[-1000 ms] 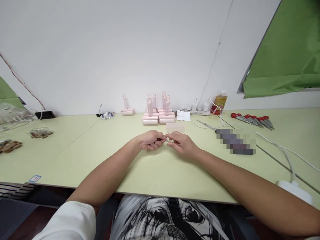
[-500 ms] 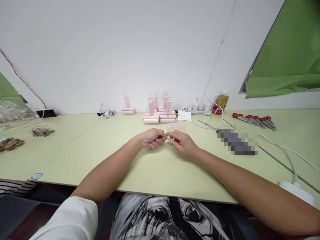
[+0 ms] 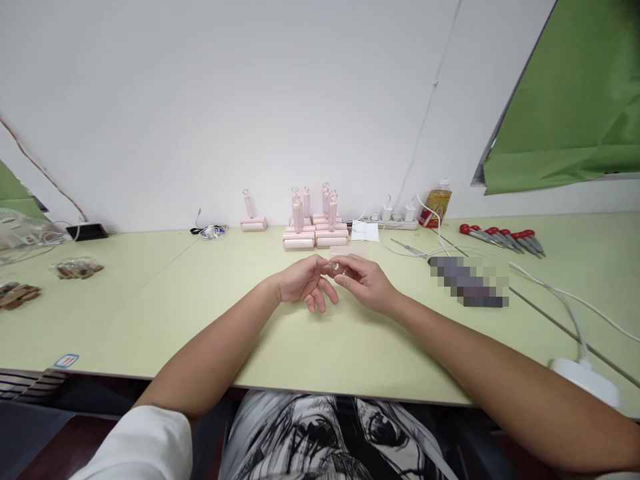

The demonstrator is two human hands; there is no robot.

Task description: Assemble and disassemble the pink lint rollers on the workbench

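We see even, fairly bright indoor light; lamp itself out of view, so source direction unclear. Wall reads flat grey-white, slightly darker toward the top. Soft, faint shadows on the bench below the hands; area under its front edge much darker. Small highlights on the clear piece at the fingers, its outline hard to make out. Wide-angle stretch toward the sides, forearms elongated. Blocky pixelation covers one patch right of centre. Fine detail soft.

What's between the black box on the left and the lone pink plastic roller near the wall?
A coiled white cable with a black strap lies between them, in the head view.
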